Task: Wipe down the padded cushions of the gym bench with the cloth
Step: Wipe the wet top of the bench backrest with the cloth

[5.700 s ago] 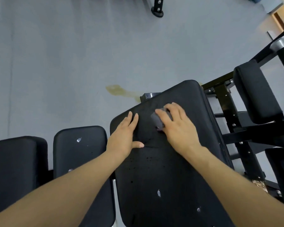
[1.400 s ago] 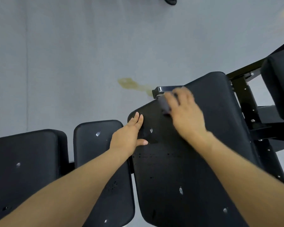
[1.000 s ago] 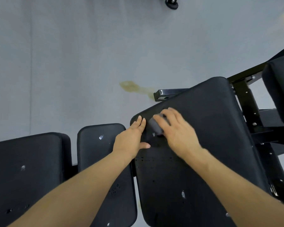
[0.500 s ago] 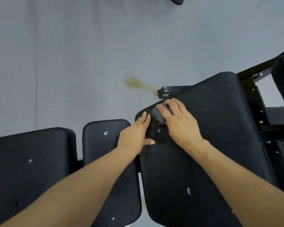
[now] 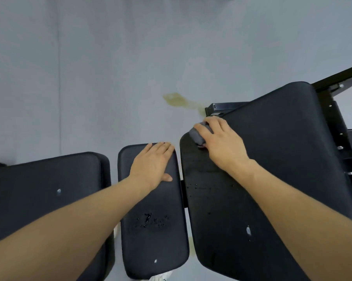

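Two hands are busy. The left hand point(image 5: 154, 165) has moved off the big cushion point(image 5: 272, 169) and now lies flat on the small cushion point(image 5: 152, 209), mid-frame. The right hand point(image 5: 219, 142) holds the cloth point(image 5: 196, 136), rubbing the big cushion's upper-left corner. Small cushion may be next.

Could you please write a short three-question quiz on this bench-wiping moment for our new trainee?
1. True or false: the left hand lies flat on the narrow middle cushion.
2. Which hand holds the grey cloth? A) left B) right C) neither
3. Fill in: the cloth sits at the far-left ______ of the large cushion.

Key
1. True; its fingers are straight on the pad.
2. B; the right hand has its fingers curled over the cloth.
3. Corner, close to the yellowish stain on the floor.
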Available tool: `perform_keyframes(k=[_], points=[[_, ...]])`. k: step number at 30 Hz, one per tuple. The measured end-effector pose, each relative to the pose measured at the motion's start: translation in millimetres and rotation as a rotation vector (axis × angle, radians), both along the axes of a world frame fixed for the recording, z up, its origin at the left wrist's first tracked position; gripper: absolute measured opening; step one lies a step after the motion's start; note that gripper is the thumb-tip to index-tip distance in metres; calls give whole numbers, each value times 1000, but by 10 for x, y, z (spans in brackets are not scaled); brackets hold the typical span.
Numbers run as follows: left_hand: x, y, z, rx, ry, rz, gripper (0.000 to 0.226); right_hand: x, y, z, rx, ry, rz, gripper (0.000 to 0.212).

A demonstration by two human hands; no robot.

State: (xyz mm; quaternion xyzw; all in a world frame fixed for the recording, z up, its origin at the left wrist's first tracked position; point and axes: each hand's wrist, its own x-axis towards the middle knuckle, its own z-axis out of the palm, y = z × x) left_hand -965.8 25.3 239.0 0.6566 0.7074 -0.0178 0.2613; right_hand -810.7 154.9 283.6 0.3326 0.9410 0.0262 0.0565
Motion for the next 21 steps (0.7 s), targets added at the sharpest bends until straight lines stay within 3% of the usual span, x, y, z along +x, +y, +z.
perform_keyframes(k=[4,8,12,16,21], points=[[-41,-73,-72,-65,-27,-4,98,245,317,385,67,22,-178,55],[-4,-52,-83,-66,-62,39,99,134,190,127,180,153,-240,48],[-5,-30,-68,-83,-63,39,100,-208,-282,-295,65,102,-55,48],[-12,-31,-63,-85,-63,34,99,-152,-167,-148,29,59,74,49],[-24,-2,-88,-101,-77,35,99,131,215,183,129,82,-204,53]])
